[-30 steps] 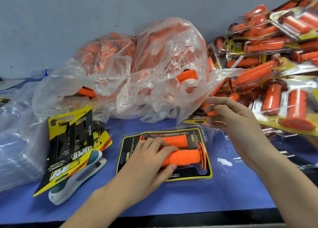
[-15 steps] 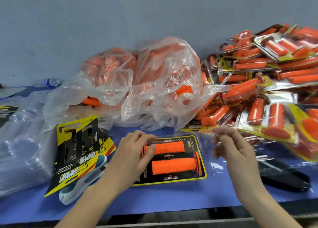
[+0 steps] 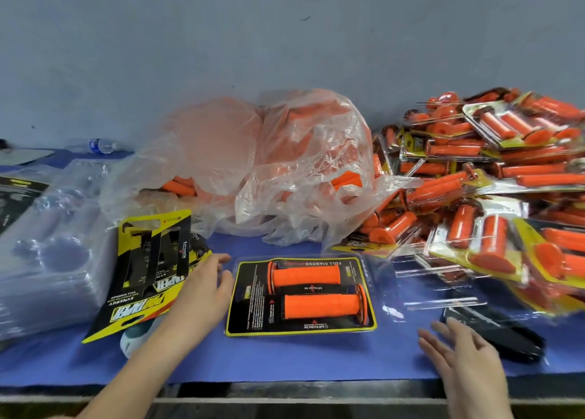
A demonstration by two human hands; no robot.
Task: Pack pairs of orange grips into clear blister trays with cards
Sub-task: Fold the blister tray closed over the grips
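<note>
On the blue table (image 3: 285,361), a clear blister tray (image 3: 253,314) holds two orange grips (image 3: 305,276) — a bag (image 3: 269,165) of loose grips behind, finished packs (image 3: 490,197) piled right, cards (image 3: 148,266) left. Left hand (image 3: 202,292) rests beside it, fingers relaxed; right hand (image 3: 459,352) hovers, fingers spread — grey wall (image 3: 285,54) behind

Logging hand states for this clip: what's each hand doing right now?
Left hand: open, holding nothing, beside the card stack.
Right hand: open, fingers spread, holding nothing.

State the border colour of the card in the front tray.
Yellow, around a black card; clearest in the head view.
</note>
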